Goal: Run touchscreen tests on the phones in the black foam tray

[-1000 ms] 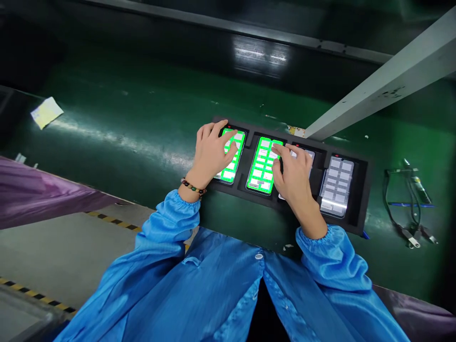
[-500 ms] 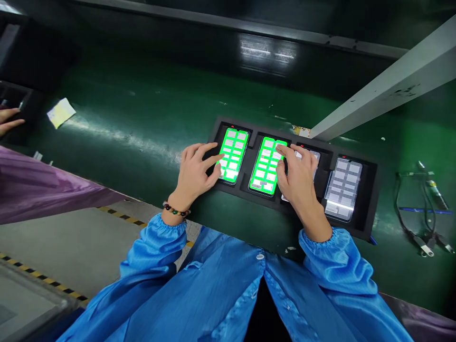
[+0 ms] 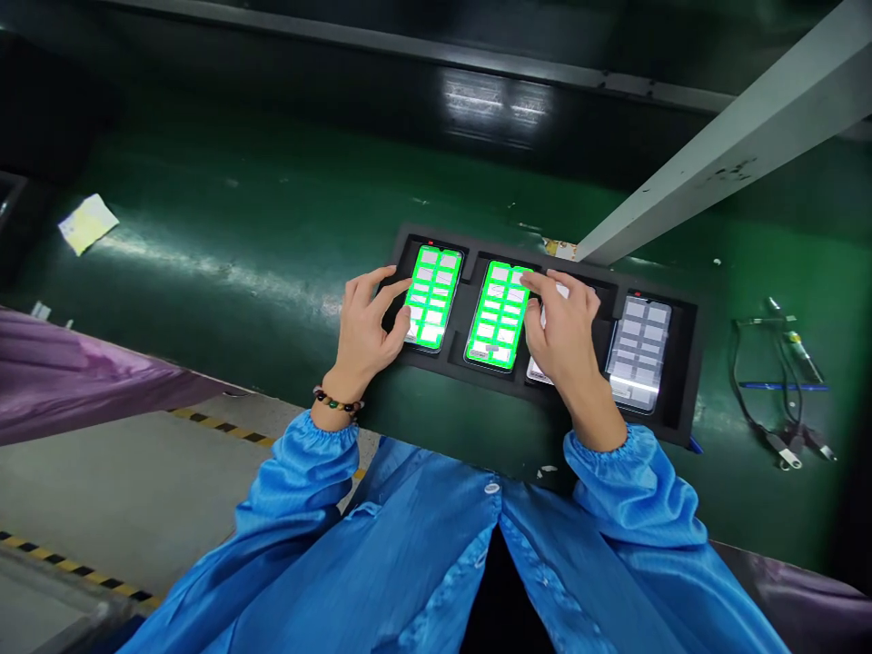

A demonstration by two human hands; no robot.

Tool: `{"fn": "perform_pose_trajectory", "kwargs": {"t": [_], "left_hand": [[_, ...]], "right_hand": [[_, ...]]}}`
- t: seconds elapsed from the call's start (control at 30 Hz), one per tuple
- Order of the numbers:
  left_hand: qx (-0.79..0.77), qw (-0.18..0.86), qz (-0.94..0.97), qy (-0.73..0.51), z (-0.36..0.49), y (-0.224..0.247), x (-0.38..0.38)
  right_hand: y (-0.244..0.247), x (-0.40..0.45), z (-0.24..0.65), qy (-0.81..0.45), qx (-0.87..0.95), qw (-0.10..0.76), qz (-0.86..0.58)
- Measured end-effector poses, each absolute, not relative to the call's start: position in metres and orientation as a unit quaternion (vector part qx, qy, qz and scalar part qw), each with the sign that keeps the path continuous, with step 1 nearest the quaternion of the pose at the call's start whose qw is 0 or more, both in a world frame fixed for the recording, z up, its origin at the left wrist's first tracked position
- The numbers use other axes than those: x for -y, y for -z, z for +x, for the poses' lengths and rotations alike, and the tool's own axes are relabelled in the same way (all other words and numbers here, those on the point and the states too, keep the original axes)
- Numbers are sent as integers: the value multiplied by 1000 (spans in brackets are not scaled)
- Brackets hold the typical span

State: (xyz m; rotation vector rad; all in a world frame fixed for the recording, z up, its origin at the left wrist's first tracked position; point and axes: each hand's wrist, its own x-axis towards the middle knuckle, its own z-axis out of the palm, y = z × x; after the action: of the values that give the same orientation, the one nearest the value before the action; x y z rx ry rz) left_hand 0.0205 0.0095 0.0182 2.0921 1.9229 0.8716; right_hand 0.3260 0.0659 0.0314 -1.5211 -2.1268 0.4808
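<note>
Several smartphones lie face up in the slots of a black tray (image 3: pixel 455 361). The leftmost phone (image 3: pixel 436 295) and the second phone (image 3: pixel 500 313) glow green with white boxes. A grey screen shows on the rightmost phone (image 3: pixel 641 350), and another phone is mostly covered by my right hand. My left hand (image 3: pixel 368 322), wearing a beaded bracelet, is at the left edge of the leftmost phone, fingers apart and holding nothing. Over the second phone's upper right, my right hand (image 3: pixel 562 322) has its index fingertip at the screen; its fingers are spread.
A grey post (image 3: pixel 701 145) rises behind the tray. Short black cables (image 3: pixel 769 427) and a blue pen (image 3: pixel 783 386) lie to the right. A yellowish paper note (image 3: pixel 88 223) is at far left on the green table (image 3: pixel 272 227). Purple cloth (image 3: pixel 88 381) shows at left.
The view has shifted, moving the tray and table items slightly left in the picture. Another person's hand at far left is out of sight. My hands keep nearly the same poses over the phones.
</note>
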Motion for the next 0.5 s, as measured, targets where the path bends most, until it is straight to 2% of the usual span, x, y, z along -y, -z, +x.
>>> {"fn": "perform_pose_trajectory", "kwargs": {"t": [0.5], "left_hand": [[-646,93,694,-304,22,-15,-10]], "right_hand": [[-29,-72,322,-166,753,255,-584]]}}
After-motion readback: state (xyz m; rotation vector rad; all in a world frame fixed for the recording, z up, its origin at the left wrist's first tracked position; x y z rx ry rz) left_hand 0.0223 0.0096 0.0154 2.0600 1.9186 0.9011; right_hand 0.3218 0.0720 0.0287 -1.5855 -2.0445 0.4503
